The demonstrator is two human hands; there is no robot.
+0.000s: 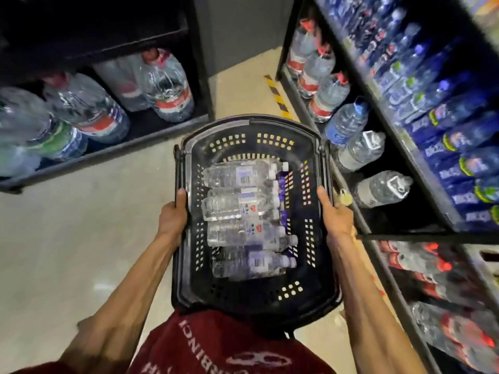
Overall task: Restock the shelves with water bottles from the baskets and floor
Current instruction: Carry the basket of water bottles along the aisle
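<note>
Black perforated plastic shopping basket (pixel 251 122): held level in front of the person's body, above the pale concrete floor (pixel 67 238).

Contents: small clear plastic water bottles (pixel 243 203), white-capped, lying on their sides in a row from the basket's far end to its near end. Long axes run across the basket, side wall to side wall; the visible caps point to its right wall. How many layers there are cannot be told.

Left hand (pixel 172 214): clamped on the basket's left rim, thumb over the top edge.

Right hand (pixel 334 211): clamped on the basket's right rim, same grip. The hands sit well apart, one on each side, with the bottles between them and equally near to both.

Black metal shelving rack (pixel 378 222): just beside the basket's right wall, lower deck partly stocked with large clear jugs, upper tiers packed with blue-labelled bottles (pixel 459 147).

Second black shelf unit (pixel 108 155): beyond the basket's left far corner, holding large red-labelled water jugs (pixel 167 85).

Judgement: both hands are occupied, so the basket probably has to be set down or held one-handed first. The right hand, being on the cap side and rack side, is the better placed to lift bottles out.
</note>
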